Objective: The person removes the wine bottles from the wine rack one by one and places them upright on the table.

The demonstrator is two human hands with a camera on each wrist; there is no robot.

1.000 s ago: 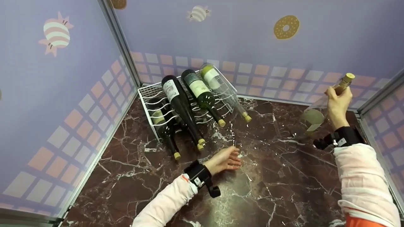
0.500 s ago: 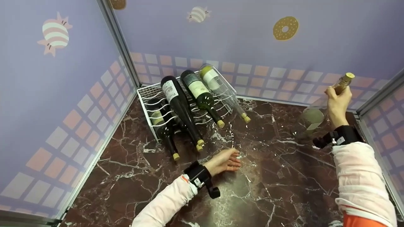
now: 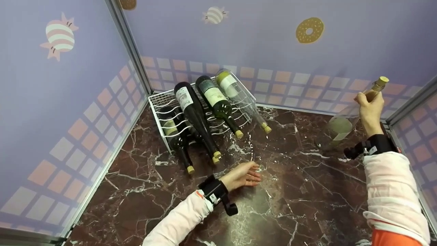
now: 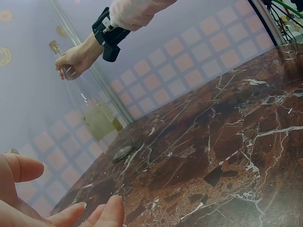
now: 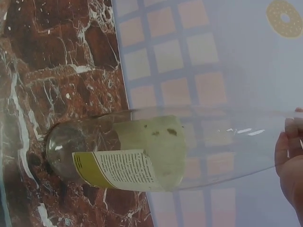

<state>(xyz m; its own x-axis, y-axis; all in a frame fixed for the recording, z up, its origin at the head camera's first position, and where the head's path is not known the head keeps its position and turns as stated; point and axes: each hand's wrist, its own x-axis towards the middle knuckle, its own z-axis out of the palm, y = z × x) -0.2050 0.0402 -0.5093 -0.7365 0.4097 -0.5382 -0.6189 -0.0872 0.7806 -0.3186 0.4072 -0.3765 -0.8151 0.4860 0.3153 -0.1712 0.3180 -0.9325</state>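
Observation:
My right hand (image 3: 371, 110) grips the neck of a clear glass wine bottle (image 3: 339, 128), its cork showing above the fingers. The bottle stands at the right of the marble-patterned tabletop, its base down at the surface in the right wrist view, where its torn yellow-green label (image 5: 151, 156) also shows. My left hand (image 3: 240, 176) lies low over the middle of the table, fingers relaxed and holding nothing. Beyond it, a white wire wine rack (image 3: 160, 116) holds several corked bottles, among them a dark bottle (image 3: 193, 107), a green bottle (image 3: 215, 97) and a clear bottle (image 3: 245, 102).
A purple patterned back wall (image 3: 259, 37) and a left side wall (image 3: 65, 102) close in the table, with another panel at the right. The rack sits in the back left corner, and its bottle necks point out toward the left hand.
My right hand has shifted slightly right and up, carrying the bottle's neck with it while the base stays about in place. The left hand and the rack hold still.

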